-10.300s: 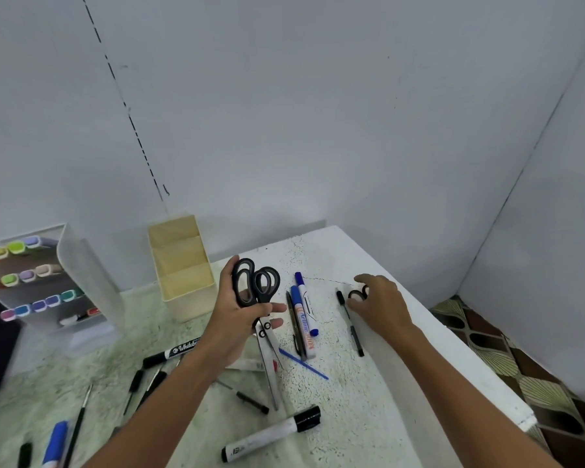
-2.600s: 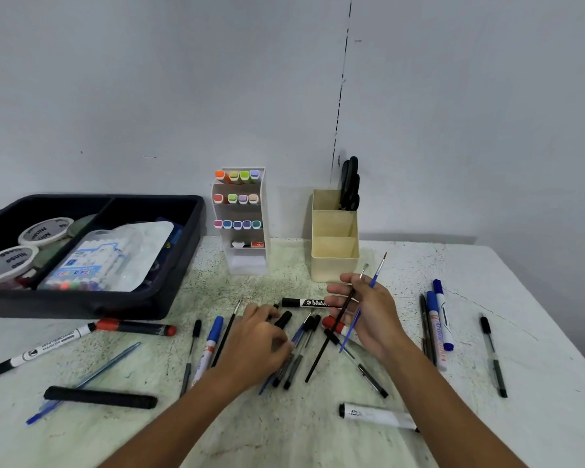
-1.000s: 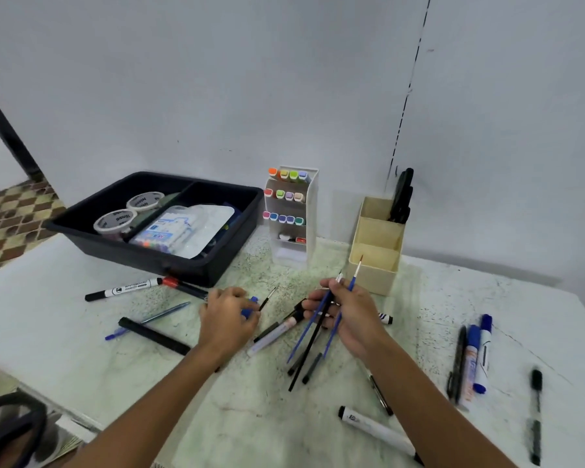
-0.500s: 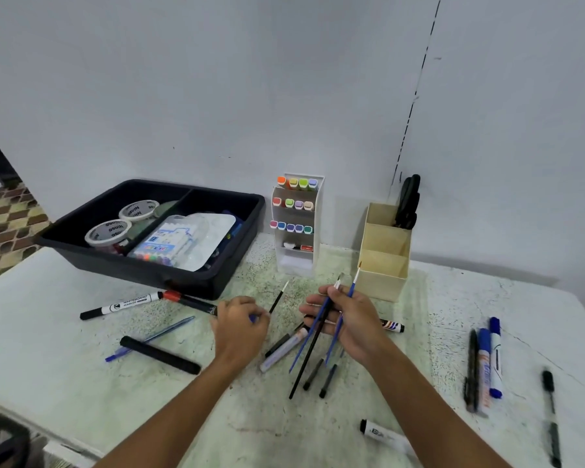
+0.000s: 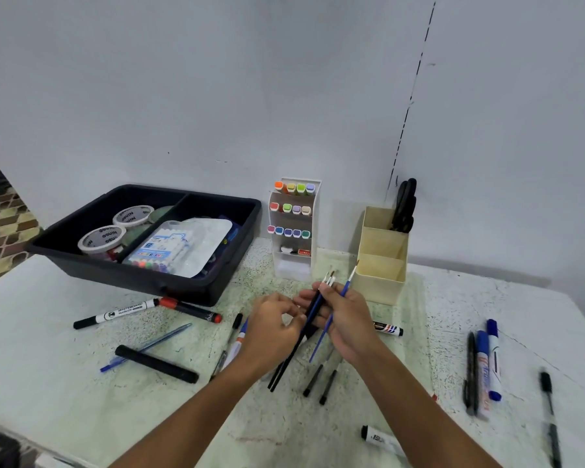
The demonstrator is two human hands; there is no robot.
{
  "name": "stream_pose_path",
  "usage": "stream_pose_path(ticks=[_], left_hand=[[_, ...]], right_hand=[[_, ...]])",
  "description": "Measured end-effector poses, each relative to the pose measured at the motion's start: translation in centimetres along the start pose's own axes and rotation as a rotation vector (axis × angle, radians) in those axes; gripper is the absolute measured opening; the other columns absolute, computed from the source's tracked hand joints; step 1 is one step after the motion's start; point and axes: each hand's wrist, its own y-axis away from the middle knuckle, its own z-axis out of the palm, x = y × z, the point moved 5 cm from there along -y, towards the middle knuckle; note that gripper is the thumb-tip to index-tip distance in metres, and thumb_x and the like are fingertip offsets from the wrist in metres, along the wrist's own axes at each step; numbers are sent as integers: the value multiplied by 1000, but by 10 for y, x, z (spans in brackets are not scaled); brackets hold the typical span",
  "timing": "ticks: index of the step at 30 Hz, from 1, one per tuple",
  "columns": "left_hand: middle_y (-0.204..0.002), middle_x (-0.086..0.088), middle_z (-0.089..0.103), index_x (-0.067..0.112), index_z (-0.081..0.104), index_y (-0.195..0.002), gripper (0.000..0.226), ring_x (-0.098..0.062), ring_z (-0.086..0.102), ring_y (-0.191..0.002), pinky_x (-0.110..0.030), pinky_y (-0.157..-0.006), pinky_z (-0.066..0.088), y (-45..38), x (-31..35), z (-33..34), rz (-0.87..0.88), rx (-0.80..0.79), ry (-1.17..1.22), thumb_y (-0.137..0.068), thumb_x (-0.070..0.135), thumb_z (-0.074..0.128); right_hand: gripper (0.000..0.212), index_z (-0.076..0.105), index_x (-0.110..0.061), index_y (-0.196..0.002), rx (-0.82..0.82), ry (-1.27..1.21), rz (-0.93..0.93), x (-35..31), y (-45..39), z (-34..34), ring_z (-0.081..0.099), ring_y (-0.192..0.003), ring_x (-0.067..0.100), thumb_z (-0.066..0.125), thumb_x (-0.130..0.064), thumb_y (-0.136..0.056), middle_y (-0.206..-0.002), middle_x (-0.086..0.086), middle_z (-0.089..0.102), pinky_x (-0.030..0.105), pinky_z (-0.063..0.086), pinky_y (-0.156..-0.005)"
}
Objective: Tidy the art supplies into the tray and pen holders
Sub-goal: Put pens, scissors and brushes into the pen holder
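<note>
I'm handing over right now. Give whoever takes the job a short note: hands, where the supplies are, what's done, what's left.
Right hand grips a bunch of paintbrushes, bristles up, above the table. Left hand pinches at the bunch's handles.
Done: scissors stand in the back slot of the beige holder; tape rolls and packets lie in the black tray; the white rack holds coloured markers.
Left: the brushes, plus the loose pens and markers on the table, including the blue ones at the right.

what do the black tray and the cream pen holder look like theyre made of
Tray: likely moulded plastic, black with a dull sheen, rounded rim and corners. Pen holder: probably matte cream plastic, with thin flat walls and stepped compartments; painted wood can't be ruled out.
</note>
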Motion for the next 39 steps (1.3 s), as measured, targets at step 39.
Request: stream_pose_path(ticks=[39], left_hand=[[-73, -5, 70, 24, 72, -90, 12, -23, 64, -63, -34, -58, 54, 0, 28, 35, 117, -71, 445, -84, 14, 73]], right_hand=[[27, 58, -2, -93, -144, 40, -268, -67, -2, -2, 70, -95, 35, 37, -15, -104, -94, 18, 73, 40, 56, -89]])
